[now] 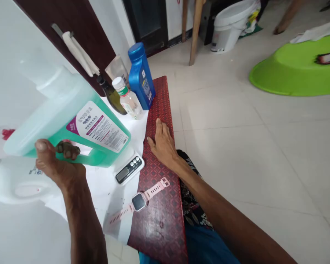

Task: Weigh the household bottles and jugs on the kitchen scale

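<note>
Holding a large jug of green liquid (104, 128) tilted above the table (165, 231), just beside the display of a digital kitchen scale (129, 169); hard to tell whether touching its platform. Gripping the jug's handle (85, 160) with the left hand (59, 165), with fingers (71, 151) closed round it. Resting the right hand (165, 145) palm down on the red patterned tabletop, with fingers slightly parted and empty. Nearer, lying across white paper (93, 190) and tabletop: a pink-strapped smartwatch (139, 201). Beyond the jug, close together: a blue plastic bottle (143, 80), a white-capped clear bottle (132, 106), a dark-necked green bottle (114, 97).
</note>
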A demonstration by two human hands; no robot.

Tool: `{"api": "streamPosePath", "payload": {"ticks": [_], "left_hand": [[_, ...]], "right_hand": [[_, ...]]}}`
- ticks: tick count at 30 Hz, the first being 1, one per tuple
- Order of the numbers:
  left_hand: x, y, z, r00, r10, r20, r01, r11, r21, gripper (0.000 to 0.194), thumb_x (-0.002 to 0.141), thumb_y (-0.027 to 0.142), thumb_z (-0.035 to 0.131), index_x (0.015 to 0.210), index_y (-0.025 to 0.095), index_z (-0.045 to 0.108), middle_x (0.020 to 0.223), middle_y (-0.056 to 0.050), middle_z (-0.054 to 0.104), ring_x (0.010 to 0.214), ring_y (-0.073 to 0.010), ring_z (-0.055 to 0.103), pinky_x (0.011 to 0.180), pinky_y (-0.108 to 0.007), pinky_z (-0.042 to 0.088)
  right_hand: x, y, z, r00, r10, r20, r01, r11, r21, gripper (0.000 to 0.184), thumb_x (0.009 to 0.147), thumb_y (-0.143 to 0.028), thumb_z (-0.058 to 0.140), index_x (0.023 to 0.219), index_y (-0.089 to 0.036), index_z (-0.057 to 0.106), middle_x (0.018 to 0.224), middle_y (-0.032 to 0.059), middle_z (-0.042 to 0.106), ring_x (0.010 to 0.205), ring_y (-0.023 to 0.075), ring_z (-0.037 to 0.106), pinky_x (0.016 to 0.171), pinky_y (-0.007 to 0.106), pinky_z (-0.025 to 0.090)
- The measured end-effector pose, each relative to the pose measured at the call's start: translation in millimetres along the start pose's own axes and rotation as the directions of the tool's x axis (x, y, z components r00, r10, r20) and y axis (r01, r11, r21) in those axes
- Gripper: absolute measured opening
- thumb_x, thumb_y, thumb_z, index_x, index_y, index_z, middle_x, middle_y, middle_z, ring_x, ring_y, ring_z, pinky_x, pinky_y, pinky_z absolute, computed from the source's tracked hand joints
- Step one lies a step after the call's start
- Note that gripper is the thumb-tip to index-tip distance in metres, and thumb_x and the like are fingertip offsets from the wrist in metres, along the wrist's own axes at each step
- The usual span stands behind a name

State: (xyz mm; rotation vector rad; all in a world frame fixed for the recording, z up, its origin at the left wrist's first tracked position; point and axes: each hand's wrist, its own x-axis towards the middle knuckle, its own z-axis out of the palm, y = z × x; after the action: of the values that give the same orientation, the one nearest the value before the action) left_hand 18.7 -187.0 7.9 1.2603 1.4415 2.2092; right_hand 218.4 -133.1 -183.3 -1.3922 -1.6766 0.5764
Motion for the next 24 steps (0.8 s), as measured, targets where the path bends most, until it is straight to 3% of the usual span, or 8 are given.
{"api": "streamPosePath", "payload": {"ticks": [3, 8, 15, 21, 24], "left_hand": [[-4.6, -3.8, -13.4, 0.999, 0.0, -0.037, 0.0, 1.0, 0.01, 0.064, 0.062, 0.063, 0.083, 0.067, 0.024, 0.034, 0.06, 0.007, 0.027, 0.05, -0.0082, 0.026, 0.043, -0.026, 0.019], [-7.6, -10.1, -20.1, 0.998, -0.012, -0.059, 0.011, 1.0, -0.023, 0.065, 0.065, 0.059, 0.086, 0.066, 0.023, 0.031, 0.059, 0.008, 0.026, 0.048, -0.0068, 0.027, 0.041, -0.024, 0.02], [-3.7, -9.7, -25.6, 0.996, -0.057, 0.074, 0.058, 0.998, -0.012, 0.072, 0.065, 0.065, 0.088, 0.066, 0.022, 0.031, 0.059, 0.007, 0.03, 0.048, -0.0069, 0.031, 0.044, -0.023, 0.026], [-8.8, -15.1, -33.9, 0.986, 0.073, 0.151, -0.094, 0.986, 0.139, 0.062, 0.078, 0.074, 0.076, 0.062, 0.022, 0.045, 0.062, 0.001, 0.049, 0.058, -0.0164, 0.053, 0.059, -0.034, 0.047], [-11.3, -15.6, -37.7, 0.976, 0.147, 0.158, -0.183, 0.952, 0.244, 0.061, 0.079, 0.079, 0.072, 0.067, 0.023, 0.049, 0.065, 0.0, 0.055, 0.063, -0.0196, 0.057, 0.07, -0.039, 0.05]], "right_hand": [[0.0, 1.5, 1.7, 1.0, -0.005, 0.0, 0.005, 1.0, -0.018, 0.081, 0.097, -0.024, 0.053, 0.169, -0.003, 0.022, 0.161, 0.0305, 0.046, 0.152, 0.043, 0.045, 0.125, 0.069, 0.037], [-0.3, 2.7, 4.5, 0.999, -0.022, -0.024, 0.021, 0.999, -0.048, 0.083, 0.096, -0.024, 0.054, 0.17, -0.006, 0.02, 0.157, 0.0288, 0.05, 0.147, 0.0438, 0.049, 0.122, 0.072, 0.039], [-0.7, 4.1, 2.4, 1.0, -0.02, 0.013, 0.02, 0.998, -0.053, 0.083, 0.095, -0.026, 0.054, 0.169, -0.005, 0.021, 0.159, 0.0301, 0.046, 0.149, 0.0451, 0.046, 0.122, 0.072, 0.038], [-1.3, 6.0, 1.5, 0.999, -0.026, 0.025, 0.028, 0.998, -0.06, 0.082, 0.096, -0.027, 0.054, 0.168, -0.005, 0.023, 0.16, 0.0286, 0.047, 0.15, 0.044, 0.045, 0.123, 0.07, 0.038], [-1.3, 6.9, 1.8, 0.999, -0.037, 0.012, 0.038, 0.997, -0.066, 0.082, 0.096, -0.028, 0.055, 0.169, -0.009, 0.024, 0.16, 0.0266, 0.047, 0.15, 0.0433, 0.046, 0.123, 0.071, 0.038]]}}
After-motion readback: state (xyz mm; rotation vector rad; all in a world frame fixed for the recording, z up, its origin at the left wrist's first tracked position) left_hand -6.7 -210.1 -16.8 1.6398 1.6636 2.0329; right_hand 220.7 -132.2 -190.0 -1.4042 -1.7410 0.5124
